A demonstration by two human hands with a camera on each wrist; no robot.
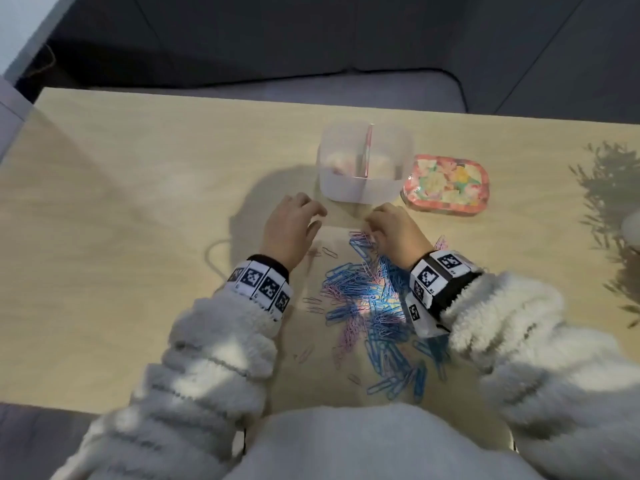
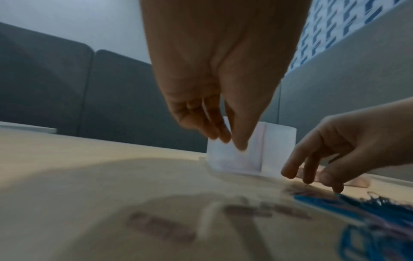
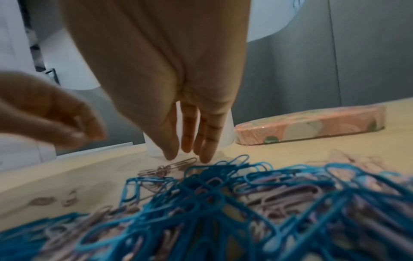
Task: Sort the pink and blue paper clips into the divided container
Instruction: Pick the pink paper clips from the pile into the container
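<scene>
Left hand (image 1: 290, 227) above the wooden table (image 1: 121, 202), just short of the divided container (image 1: 363, 168), fingers loosely bent and hanging down. In the left wrist view, left fingertips (image 2: 223, 136) close together and apparently empty; in the right wrist view, something pale and thin between thumb and fingers, too blurred to name, so cannot tell whether anything is pinched.

Right hand (image 1: 394, 233) lowered at the far edge of the paper clip pile (image 1: 377, 299), right fingers (image 3: 208, 141) nearly straight and pointing down, tips at or just above a pink paper clip (image 3: 176, 165) lying flat on the table. Nothing gripped.

Pile of blue and pink clips mixed together, between the 2 forearms, near the table's front edge; a few stray pink clips (image 1: 313, 304) lying just left of it. Container beyond both hands, translucent, upright, split by 1 central wall into 2 compartments; pale pinkish contents in the left compartment, blurred. Floral lid (image 1: 446, 185) lying flat just right of the container. Fluffy white sleeves (image 1: 221, 341) and marker-printed wristbands (image 1: 263, 287) on both arms.
</scene>
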